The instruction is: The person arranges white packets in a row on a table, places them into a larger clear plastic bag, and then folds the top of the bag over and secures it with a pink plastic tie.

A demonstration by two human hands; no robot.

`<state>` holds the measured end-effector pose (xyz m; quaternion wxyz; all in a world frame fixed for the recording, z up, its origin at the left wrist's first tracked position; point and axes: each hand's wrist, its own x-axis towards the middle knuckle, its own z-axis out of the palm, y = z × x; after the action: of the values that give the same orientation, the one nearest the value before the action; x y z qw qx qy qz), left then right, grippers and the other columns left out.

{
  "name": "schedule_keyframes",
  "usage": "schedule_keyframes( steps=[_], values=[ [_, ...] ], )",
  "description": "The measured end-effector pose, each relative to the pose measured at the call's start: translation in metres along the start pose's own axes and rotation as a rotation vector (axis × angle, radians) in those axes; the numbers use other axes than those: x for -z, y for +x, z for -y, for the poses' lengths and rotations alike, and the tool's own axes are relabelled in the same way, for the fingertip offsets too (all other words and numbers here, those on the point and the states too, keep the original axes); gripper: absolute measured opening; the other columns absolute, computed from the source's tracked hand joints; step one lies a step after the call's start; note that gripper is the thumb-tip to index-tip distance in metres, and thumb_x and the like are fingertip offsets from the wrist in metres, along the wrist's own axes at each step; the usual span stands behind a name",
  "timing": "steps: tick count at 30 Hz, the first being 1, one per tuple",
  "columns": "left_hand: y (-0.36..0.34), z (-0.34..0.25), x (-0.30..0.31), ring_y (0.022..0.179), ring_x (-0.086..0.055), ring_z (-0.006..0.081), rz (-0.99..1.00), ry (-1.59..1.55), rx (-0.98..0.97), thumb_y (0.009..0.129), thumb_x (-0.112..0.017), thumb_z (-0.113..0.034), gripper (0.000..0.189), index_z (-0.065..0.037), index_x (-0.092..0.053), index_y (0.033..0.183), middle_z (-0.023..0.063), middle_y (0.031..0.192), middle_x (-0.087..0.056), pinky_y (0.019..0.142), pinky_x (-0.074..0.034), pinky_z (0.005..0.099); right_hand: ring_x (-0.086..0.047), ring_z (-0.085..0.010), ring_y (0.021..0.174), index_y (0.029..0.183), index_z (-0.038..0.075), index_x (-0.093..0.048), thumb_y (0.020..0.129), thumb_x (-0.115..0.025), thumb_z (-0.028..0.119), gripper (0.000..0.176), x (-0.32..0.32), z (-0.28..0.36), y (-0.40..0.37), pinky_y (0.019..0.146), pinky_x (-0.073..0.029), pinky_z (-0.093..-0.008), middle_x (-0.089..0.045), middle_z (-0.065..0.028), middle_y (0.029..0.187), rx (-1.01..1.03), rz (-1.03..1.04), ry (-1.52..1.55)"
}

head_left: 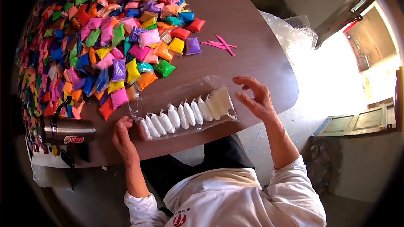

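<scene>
A clear plastic bag (162,96) lies lengthwise near the table's front edge. Inside it, a row of several small white packets (184,115) leans side by side, with a flatter cream-coloured packet (219,102) at the right end. My left hand (123,136) is at the bag's left end, its fingers bent and closed against the plastic edge; the exact grip is partly hidden. Just off the bag's right end, my right hand (257,100) hovers with thumb and fingers apart, holding nothing.
A large heap of colourful small packets (113,33) covers the table's left and far side. Pink plastic knives (221,45) lie crossed beyond the bag. A steel mug (69,130) stands at the left. Clear plastic sheeting (290,33) is past the table's right edge.
</scene>
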<state>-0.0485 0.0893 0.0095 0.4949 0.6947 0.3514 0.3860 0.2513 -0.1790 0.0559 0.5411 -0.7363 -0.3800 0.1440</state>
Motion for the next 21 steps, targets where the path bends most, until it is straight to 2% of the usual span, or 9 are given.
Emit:
schedule_keyframes(
  steps=[1, 2, 4, 5, 7, 11, 13, 16, 21],
  values=[
    [-0.001, -0.004, -0.002, 0.103, -0.057, 0.0234, 0.0, -0.002, 0.003, 0.102, -0.045, -0.035, 0.042, 0.002, -0.057, 0.089, 0.0145, 0.107, -0.062, 0.094, -0.043, 0.0356, -0.057, -0.0274, 0.114, 0.115, 0.0, -0.063, 0.082, -0.076, 0.039, 0.052, 0.001, 0.003, 0.001, 0.096, -0.046, -0.0386, -0.063, -0.0133, 0.119, 0.153, 0.043, -0.081],
    [-0.002, -0.008, -0.005, 0.102, -0.057, 0.0237, 0.015, 0.039, -0.05, 0.102, -0.045, -0.035, 0.041, 0.002, -0.057, 0.089, 0.0148, 0.107, -0.062, 0.093, -0.042, 0.0357, -0.057, -0.0274, 0.114, 0.115, 0.0, -0.063, 0.082, -0.076, 0.039, 0.052, 0.0, 0.008, 0.003, 0.096, -0.046, -0.0386, -0.063, -0.0133, 0.119, 0.151, 0.046, -0.085],
    [-0.003, -0.007, -0.007, 0.101, -0.057, 0.024, 0.028, 0.081, -0.097, 0.101, -0.046, -0.034, 0.04, 0.002, -0.057, 0.089, 0.0151, 0.106, -0.062, 0.092, -0.042, 0.0358, -0.049, -0.0336, 0.125, 0.12, 0.002, -0.061, 0.076, -0.079, 0.044, 0.063, -0.006, 0.014, 0.007, 0.103, -0.041, -0.0441, -0.057, -0.0152, 0.13, 0.291, 0.157, -0.291],
    [-0.002, -0.005, -0.006, 0.101, -0.058, 0.024, 0.043, 0.097, -0.138, 0.101, -0.046, -0.034, 0.04, 0.002, -0.057, 0.089, 0.015, 0.106, -0.062, 0.092, -0.042, 0.0356, -0.049, -0.0336, 0.125, 0.12, 0.002, -0.061, 0.076, -0.079, 0.044, 0.063, -0.01, 0.014, 0.009, 0.103, -0.041, -0.0441, -0.057, -0.0152, 0.13, 0.289, 0.161, -0.293],
    [-0.002, -0.003, -0.007, 0.1, -0.058, 0.0239, 0.057, 0.109, -0.175, 0.101, -0.045, -0.033, 0.039, 0.002, -0.057, 0.088, 0.0149, 0.106, -0.062, 0.091, -0.042, 0.0354, -0.047, -0.0355, 0.128, 0.124, 0.004, -0.06, 0.07, -0.078, 0.058, 0.078, -0.018, 0.015, 0.013, 0.107, -0.038, -0.0479, -0.057, -0.0148, 0.132, 0.286, 0.266, -0.448],
    [-0.006, 0.0, -0.008, 0.095, -0.056, 0.0207, 0.051, 0.108, -0.117, 0.102, -0.045, -0.034, 0.039, 0.002, -0.057, 0.091, 0.0131, 0.105, -0.062, 0.087, -0.043, 0.0326, -0.047, -0.0357, 0.127, 0.123, 0.004, -0.06, 0.069, -0.076, 0.062, 0.081, -0.026, 0.009, 0.015, 0.106, -0.039, -0.0483, -0.057, -0.0149, 0.131, 0.324, 0.317, -0.507],
    [-0.006, 0.001, -0.008, 0.092, -0.056, 0.0188, 0.048, 0.094, -0.076, 0.102, -0.045, -0.034, 0.039, 0.002, -0.059, 0.094, 0.0116, 0.104, -0.061, 0.085, -0.043, 0.0311, -0.048, -0.0358, 0.126, 0.123, 0.005, -0.06, 0.07, -0.075, 0.063, 0.08, -0.025, 0.009, 0.019, 0.106, -0.04, -0.0488, -0.058, -0.0148, 0.131, 0.324, 0.318, -0.479],
    [-0.007, 0.0, -0.007, 0.086, -0.054, 0.0121, 0.066, 0.094, -0.016, 0.102, -0.046, -0.031, 0.036, 0.001, -0.06, 0.111, 0.0045, 0.099, -0.059, 0.076, -0.043, 0.0252, -0.05, -0.0355, 0.124, 0.124, 0.004, -0.06, 0.073, -0.074, 0.06, 0.077, -0.019, 0.006, 0.022, 0.105, -0.04, -0.0481, -0.059, -0.0162, 0.127, 0.29, 0.323, -0.384],
    [-0.006, 0.0, -0.01, 0.089, -0.055, 0.013, 0.051, 0.121, 0.01, 0.102, -0.049, -0.024, 0.03, 0.002, -0.06, 0.11, 0.0063, 0.102, -0.059, 0.079, -0.045, 0.0256, -0.052, -0.0358, 0.122, 0.125, 0.008, -0.06, 0.074, -0.077, 0.055, 0.072, -0.008, 0.007, 0.023, 0.105, -0.041, -0.047, -0.06, -0.0151, 0.126, 0.118, 0.366, -0.238]
  ],
)
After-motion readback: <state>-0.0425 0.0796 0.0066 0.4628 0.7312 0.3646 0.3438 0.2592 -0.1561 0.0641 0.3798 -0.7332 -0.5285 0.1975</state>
